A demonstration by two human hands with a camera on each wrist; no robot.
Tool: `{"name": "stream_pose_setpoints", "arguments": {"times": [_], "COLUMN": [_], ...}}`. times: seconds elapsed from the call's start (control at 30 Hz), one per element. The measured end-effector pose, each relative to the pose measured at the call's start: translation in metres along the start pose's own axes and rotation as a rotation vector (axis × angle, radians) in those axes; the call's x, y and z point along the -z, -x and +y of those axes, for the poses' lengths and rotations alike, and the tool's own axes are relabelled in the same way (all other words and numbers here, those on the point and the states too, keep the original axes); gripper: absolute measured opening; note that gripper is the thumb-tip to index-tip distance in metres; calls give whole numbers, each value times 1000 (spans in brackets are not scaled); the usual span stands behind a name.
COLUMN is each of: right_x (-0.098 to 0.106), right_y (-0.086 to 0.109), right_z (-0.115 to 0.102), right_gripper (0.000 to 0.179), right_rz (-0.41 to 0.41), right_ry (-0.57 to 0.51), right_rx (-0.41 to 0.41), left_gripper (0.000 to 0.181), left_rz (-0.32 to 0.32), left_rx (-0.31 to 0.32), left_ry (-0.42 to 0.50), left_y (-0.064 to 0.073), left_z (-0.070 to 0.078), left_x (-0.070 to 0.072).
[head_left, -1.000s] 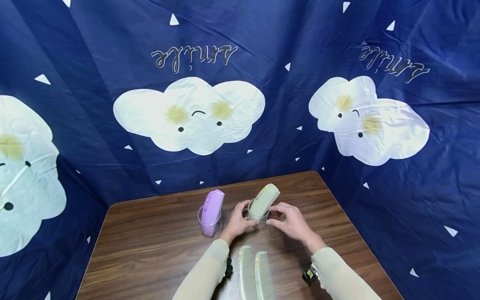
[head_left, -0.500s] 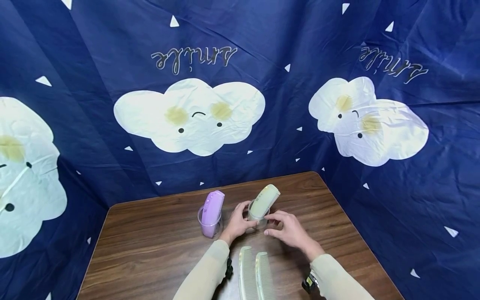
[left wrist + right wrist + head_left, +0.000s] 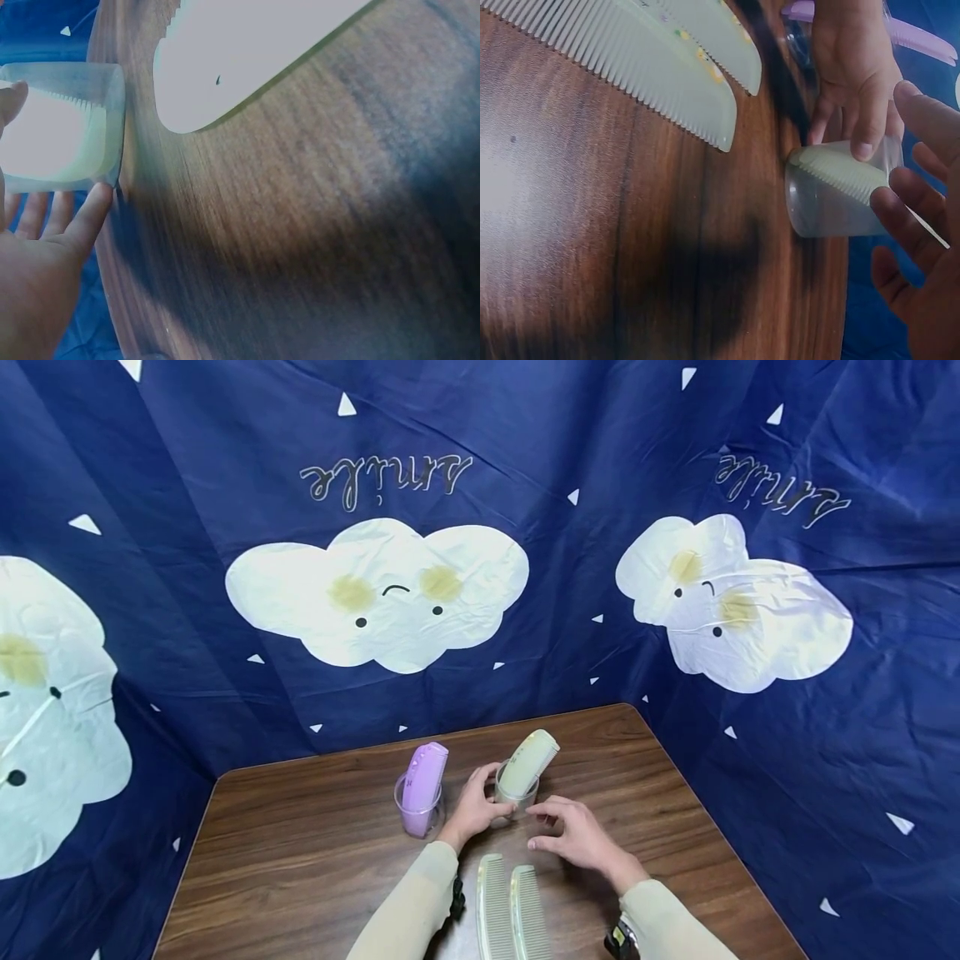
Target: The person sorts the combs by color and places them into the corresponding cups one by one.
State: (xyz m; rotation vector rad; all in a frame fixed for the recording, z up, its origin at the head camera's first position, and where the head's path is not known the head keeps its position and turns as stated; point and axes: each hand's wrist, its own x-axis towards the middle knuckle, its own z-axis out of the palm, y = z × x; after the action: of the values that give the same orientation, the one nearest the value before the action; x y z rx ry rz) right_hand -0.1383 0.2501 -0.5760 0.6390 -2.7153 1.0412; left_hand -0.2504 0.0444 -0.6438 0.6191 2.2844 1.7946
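A clear plastic cup (image 3: 517, 805) stands on the table with a pale green comb (image 3: 531, 758) leaning to the right inside it. My left hand (image 3: 471, 808) holds this cup from its left side, thumb in front and fingers behind. Just to the cup's right, my right hand (image 3: 576, 837) is apart from it, with fingers loosely bent and nothing between them. Two more pale green combs, a left one (image 3: 492, 906) and a right one (image 3: 529, 910), lie side by side near me, between my forearms. The right wrist view shows their printed decoration.
Left of my left hand, a second clear cup (image 3: 415, 819) holds a purple comb (image 3: 425, 774). The wooden table (image 3: 300, 852) ends at a dark blue curtain (image 3: 570, 635) with cloud prints, behind and at both sides.
My right hand has drawn back from the cup's right side, a little toward me, and its thumb and fingers have spread apart. The left hand and cup stay put.
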Motion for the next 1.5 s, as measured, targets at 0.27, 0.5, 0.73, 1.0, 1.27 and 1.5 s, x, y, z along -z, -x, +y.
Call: {"name": "stream_pose_setpoints", "arguments": {"times": [0.27, 0.5, 0.73, 1.0, 1.27, 1.5], "right_x": [-9, -18, -26, -33, -37, -40], "right_y": [6, 12, 16, 20, 23, 25], "right_z": [2, 7, 8, 7, 8, 11], "right_gripper": [47, 48, 50, 56, 57, 58], "right_rz": [-72, -125, -197, -253, -291, -326], "right_ry": [-41, -31, -25, 47, 73, 64], "right_rx": [8, 4, 2, 2, -12, -44], "left_gripper": [76, 76, 75, 77, 78, 78], "left_rz": [4, 3, -4, -9, -7, -11], "left_rx": [-8, -9, -5, 3, 15, 3], "left_ry": [6, 23, 17, 22, 2, 17], "left_y": [-1, 0, 1, 2, 3, 2], "left_z": [-1, -2, -2, -1, -1, -2], "left_x": [-1, -1, -1, 0, 1, 0]}}
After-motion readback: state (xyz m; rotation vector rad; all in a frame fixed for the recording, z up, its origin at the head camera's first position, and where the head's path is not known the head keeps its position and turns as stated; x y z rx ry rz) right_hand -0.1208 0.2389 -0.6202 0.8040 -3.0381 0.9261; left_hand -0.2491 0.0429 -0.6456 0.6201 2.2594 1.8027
